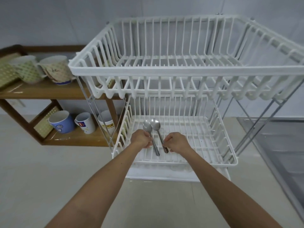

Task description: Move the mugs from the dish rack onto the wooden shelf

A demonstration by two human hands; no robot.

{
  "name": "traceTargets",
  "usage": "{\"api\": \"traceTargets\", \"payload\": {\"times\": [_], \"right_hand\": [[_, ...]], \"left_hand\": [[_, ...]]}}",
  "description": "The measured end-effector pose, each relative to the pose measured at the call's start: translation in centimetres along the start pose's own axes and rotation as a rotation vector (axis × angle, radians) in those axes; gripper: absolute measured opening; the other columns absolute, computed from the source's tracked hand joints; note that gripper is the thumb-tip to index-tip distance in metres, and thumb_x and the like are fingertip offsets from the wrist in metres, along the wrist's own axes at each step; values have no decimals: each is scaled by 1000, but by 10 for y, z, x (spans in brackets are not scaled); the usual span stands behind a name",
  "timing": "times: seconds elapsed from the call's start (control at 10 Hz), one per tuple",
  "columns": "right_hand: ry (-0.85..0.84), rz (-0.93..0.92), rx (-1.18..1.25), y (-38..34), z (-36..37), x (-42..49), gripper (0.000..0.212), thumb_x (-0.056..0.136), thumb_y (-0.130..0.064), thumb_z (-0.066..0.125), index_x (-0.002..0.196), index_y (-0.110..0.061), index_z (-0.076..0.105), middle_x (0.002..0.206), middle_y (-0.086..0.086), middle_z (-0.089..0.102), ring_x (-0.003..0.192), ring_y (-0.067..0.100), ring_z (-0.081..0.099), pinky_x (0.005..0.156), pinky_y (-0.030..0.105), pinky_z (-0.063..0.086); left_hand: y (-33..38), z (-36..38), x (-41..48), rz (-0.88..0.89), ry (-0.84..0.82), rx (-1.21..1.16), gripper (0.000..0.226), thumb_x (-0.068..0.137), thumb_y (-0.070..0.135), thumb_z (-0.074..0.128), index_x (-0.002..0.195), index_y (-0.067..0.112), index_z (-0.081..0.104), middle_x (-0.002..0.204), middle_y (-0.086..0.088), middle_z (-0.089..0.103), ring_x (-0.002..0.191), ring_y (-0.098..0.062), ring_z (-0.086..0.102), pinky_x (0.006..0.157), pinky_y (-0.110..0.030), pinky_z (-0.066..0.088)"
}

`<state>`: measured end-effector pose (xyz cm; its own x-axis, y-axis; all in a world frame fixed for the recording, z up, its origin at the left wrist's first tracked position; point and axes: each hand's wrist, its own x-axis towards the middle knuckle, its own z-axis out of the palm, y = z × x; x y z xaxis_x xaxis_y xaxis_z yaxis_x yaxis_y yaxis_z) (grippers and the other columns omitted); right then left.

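A white two-tier dish rack [185, 70] stands in front of me; no mug shows in either tier. Both hands reach into its lower tier. My left hand [141, 138] is closed on the handle of a metal spoon [147, 126]. My right hand [176, 142] pinches the handle of a second spoon [155, 123] beside it. The wooden shelf [49, 90] stands at the left. Its top board carries a green-patterned mug [27, 69] and a floral mug [56, 69]. The lower board carries a blue mug [62, 121], a white mug [85, 123] and a yellow-label mug [107, 123].
A woven green mat [7, 69] leans at the shelf's far left. The rack's metal legs [256, 122] splay out at the right. A grey metal surface [283, 145] lies on the pale tiled floor at the far right. A white wall runs behind.
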<state>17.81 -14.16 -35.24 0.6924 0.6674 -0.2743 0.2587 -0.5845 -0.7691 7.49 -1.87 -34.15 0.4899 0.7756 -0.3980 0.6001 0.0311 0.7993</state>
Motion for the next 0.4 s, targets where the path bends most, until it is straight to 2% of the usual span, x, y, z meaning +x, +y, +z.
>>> {"api": "traceTargets", "payload": {"times": [0.1, 0.2, 0.3, 0.4], "right_hand": [[20, 0, -18, -3, 0, -2, 8, 76, -6, 70, 82, -11, 70, 81, 4, 70, 77, 21, 69, 71, 35, 61], [24, 9, -41, -5, 0, -9, 15, 77, -5, 66, 91, -7, 69, 81, 10, 71, 70, 19, 68, 67, 31, 60], [58, -28, -63, -14, 0, -23, 13, 78, -6, 63, 89, -10, 67, 75, 8, 70, 57, 12, 62, 58, 24, 55], [204, -197, -90, -26, 6, -45, 16, 85, -11, 60, 99, -13, 68, 101, 7, 71, 80, 16, 64, 71, 22, 48]], "left_hand": [[0, 1, -4, 52, 57, 83, 9, 85, 9, 67, 90, 7, 60, 104, -16, 69, 90, -29, 71, 83, -41, 58], [-3, -1, -15, 172, 112, 238, 23, 89, 21, 61, 107, 8, 61, 108, -12, 68, 100, -29, 65, 88, -38, 53], [-3, -6, -34, 329, 160, 282, 21, 91, 21, 55, 107, 10, 62, 107, -10, 68, 99, -28, 63, 85, -35, 51], [-14, -15, -60, 579, 193, 166, 17, 91, 13, 53, 105, 12, 63, 103, -5, 68, 93, -20, 64, 82, -32, 51]]}}
